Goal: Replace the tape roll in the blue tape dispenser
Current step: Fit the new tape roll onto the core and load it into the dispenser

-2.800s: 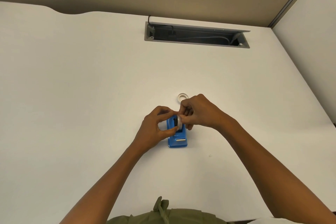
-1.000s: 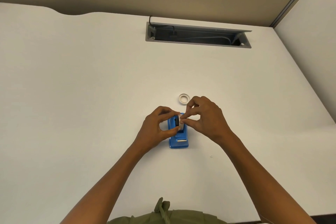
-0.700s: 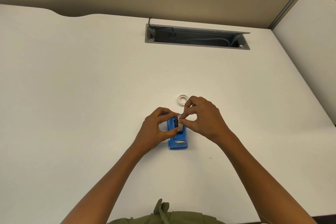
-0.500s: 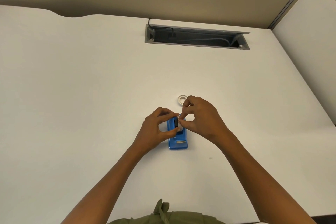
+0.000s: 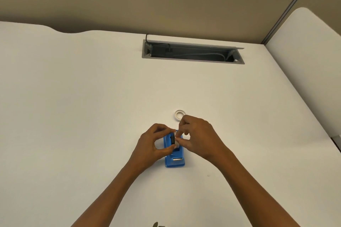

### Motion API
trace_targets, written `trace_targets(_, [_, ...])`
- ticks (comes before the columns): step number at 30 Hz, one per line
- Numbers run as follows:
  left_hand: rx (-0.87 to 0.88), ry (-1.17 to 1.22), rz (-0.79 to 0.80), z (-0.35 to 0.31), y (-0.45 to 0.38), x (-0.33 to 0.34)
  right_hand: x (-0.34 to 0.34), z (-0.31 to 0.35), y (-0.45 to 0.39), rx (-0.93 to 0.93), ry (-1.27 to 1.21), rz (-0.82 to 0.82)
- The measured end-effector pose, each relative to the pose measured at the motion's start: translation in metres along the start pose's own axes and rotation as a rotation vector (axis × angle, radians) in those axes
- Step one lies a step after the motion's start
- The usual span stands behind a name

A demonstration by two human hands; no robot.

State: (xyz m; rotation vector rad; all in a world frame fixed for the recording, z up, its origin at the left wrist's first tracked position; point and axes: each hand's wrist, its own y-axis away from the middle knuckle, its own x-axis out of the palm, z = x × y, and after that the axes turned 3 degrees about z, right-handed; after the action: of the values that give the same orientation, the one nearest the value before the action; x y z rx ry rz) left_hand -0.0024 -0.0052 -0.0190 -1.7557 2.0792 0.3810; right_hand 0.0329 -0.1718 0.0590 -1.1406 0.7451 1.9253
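Note:
The blue tape dispenser (image 5: 175, 160) stands on the white desk (image 5: 83, 116), its metal cutter end toward me. Just above its open slot, my left hand (image 5: 153, 145) pinches a small black spindle (image 5: 172, 139) between thumb and fingers. My right hand (image 5: 198, 139) pinches a whitish tape roll (image 5: 177, 141) right against the spindle; fingers hide most of the roll. A second small white ring of tape (image 5: 180, 115) lies flat on the desk just beyond my right hand.
A grey cable tray opening (image 5: 191, 52) with wires is cut into the desk at the back. A tan partition wall (image 5: 184, 5) with a blue number sign stands behind it. Another white desk surface (image 5: 304, 51) adjoins on the right.
Both hands stay together over the dispenser with spindle and roll. My right hand has shifted slightly toward me, uncovering more of the white ring. The camera has tilted upward.

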Motion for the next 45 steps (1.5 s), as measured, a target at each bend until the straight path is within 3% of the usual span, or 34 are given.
trace_targets(18, [0.004,-0.010,-0.006,0.000,0.000,-0.001,0.002,-0.002,-0.001,-0.058,0.157,-0.045])
trace_targets(34, [0.002,-0.030,0.001,0.002,0.001,-0.001,0.006,-0.013,0.000,0.061,-0.186,0.091])
trace_targets(45, [0.013,-0.005,-0.007,0.002,0.001,-0.001,0.003,-0.012,-0.003,0.077,-0.248,0.099])
